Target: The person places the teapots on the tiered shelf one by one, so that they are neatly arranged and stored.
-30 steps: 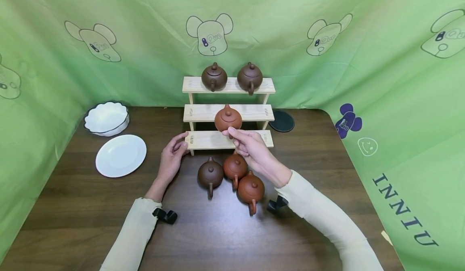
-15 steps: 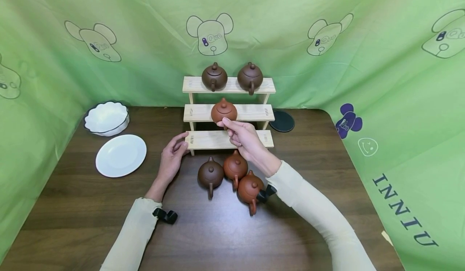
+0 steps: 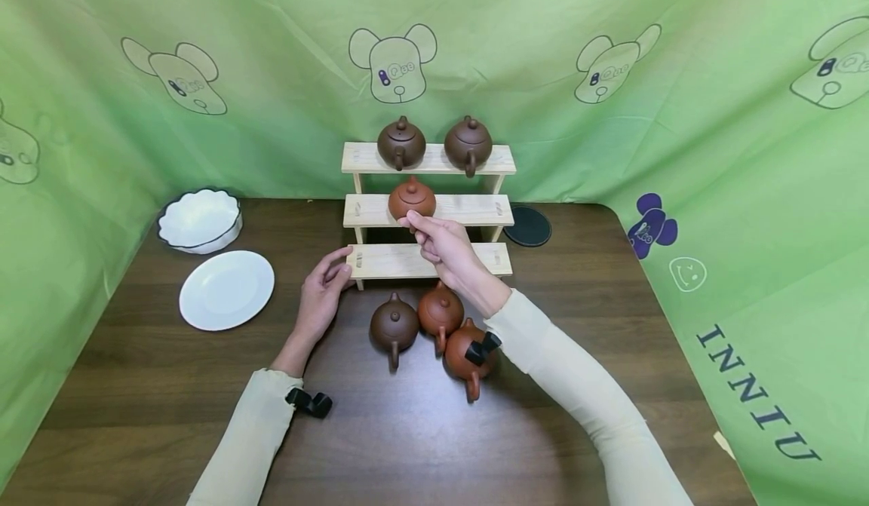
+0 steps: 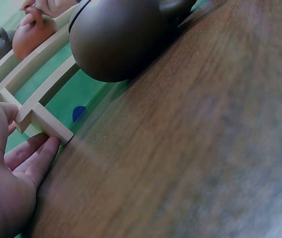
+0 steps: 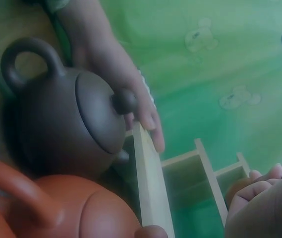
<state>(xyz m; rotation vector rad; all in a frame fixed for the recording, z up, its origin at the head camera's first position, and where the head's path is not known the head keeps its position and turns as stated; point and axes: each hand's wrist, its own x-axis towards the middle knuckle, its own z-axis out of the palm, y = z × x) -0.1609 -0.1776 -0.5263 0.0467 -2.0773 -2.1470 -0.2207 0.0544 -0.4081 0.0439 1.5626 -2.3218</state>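
Observation:
My right hand (image 3: pixel 448 249) pinches the handle of an orange-brown clay teapot (image 3: pixel 411 198) at the middle step of a three-step wooden stand (image 3: pixel 387 262). Whether its base touches the step cannot be told. At the left end of the lowest step, my left hand (image 3: pixel 319 295) holds the stand between thumb and fingers; the left wrist view shows fingers (image 4: pixel 39 156) against the leg. Two dark brown teapots, one left (image 3: pixel 400 146) and one right (image 3: pixel 468 146), sit on the top step. In front of the stand are a dark teapot (image 3: pixel 394 325) and two reddish ones, upper (image 3: pixel 440 310) and lower (image 3: pixel 462 359).
A scalloped white bowl (image 3: pixel 201 221) and a white oval plate (image 3: pixel 227 291) are on the left of the wooden table (image 3: pixel 380 438). Behind the stand's right side lies a dark round coaster (image 3: pixel 529 225). Green printed cloth (image 3: pixel 516 61) surrounds the table.
My right hand has moved the orange-brown teapot back and slightly left, from above the lowest step to the middle step. The left hand stays at the stand's end.

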